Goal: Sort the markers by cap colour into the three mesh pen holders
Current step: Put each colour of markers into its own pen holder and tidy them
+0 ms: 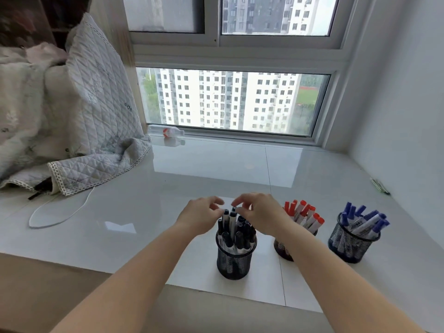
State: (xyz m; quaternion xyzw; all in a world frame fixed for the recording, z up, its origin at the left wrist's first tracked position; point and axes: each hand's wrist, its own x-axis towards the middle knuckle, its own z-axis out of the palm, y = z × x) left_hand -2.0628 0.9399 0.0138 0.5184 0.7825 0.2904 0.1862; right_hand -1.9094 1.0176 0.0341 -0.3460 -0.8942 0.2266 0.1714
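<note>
Where the window [230, 102] fills the far wall, a glossy white bench [168, 188] runs beneath it, with a quilted blanket [79, 131] heaped over its far-left end and spilling onto the surface. A thin white cable [60, 213] loops out from under the blanket's edge on the left, well apart from the work. A plastic bottle [168, 132] lies on its side at the far edge, against the window frame.

Near the front edge stand three mesh pen holders in a row. The left holder [235, 260] is packed with black-capped markers [231, 221]. The middle holder [284, 251] carries red-capped markers [304, 213], and the person's right forearm crosses in front of it, hiding much of its mesh. The right holder [352, 243] has blue-capped markers [365, 219] fanned out and stands clear of both arms.

Both hands meet above the black-capped bunch. The left hand [201, 218] has its fingers loosely curled, the tips at the top of a tall marker; the right hand [260, 212] arches over from the other side, fingers bent down to the caps. Whether either hand truly grips a marker, I cannot tell.
</note>
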